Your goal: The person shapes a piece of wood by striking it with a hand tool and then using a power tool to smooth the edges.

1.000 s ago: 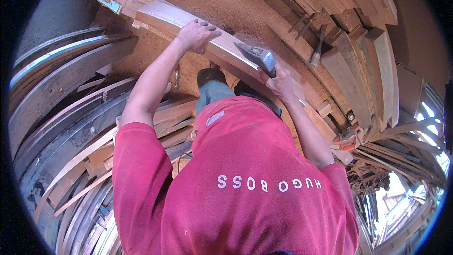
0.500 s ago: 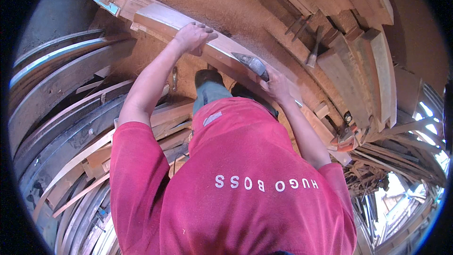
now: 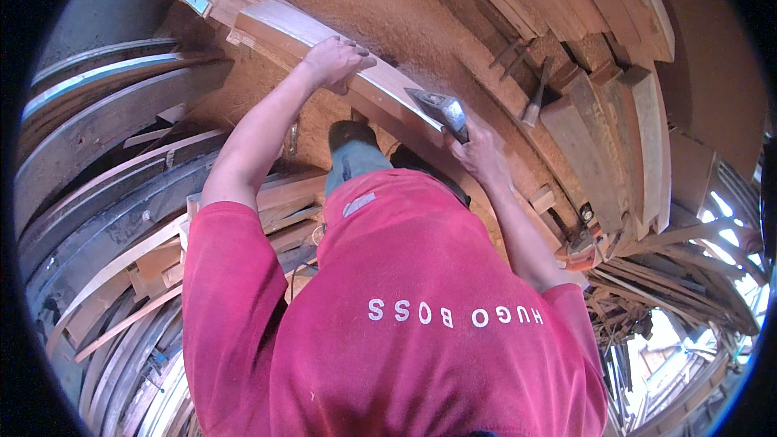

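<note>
The squared wooden beam (image 3: 388,83) lies slantwise in front of me, running from upper left down toward lower right, beyond my dark shoe (image 3: 348,136). Over its near edge I have the metal head of a hatchet-like tool (image 3: 439,108), its thin, wedge-shaped end pointing along the wood toward my other hand. Whether that end touches the wood or sits just above it, I cannot tell.

To work well here, I judge, the wedge should meet the wood at a shallow slant, in small controlled strokes, with my free fingers well out of its line and the beam held steady.

My right hand (image 3: 482,152) is closed around the tool just behind its head, the forearm slanting up and inward from a bent elbow. My left hand (image 3: 333,63) lies over the beam's near edge, fingers bent onto the upper face; I cannot tell whether it grips or only presses. That arm reaches farther forward.

Past the beam's far-left end is a block with pale blue patches (image 3: 194,2). Reddish-brown sawdust (image 3: 364,0) spreads beyond, with curved timbers (image 3: 121,117) stacked to my left.
</note>
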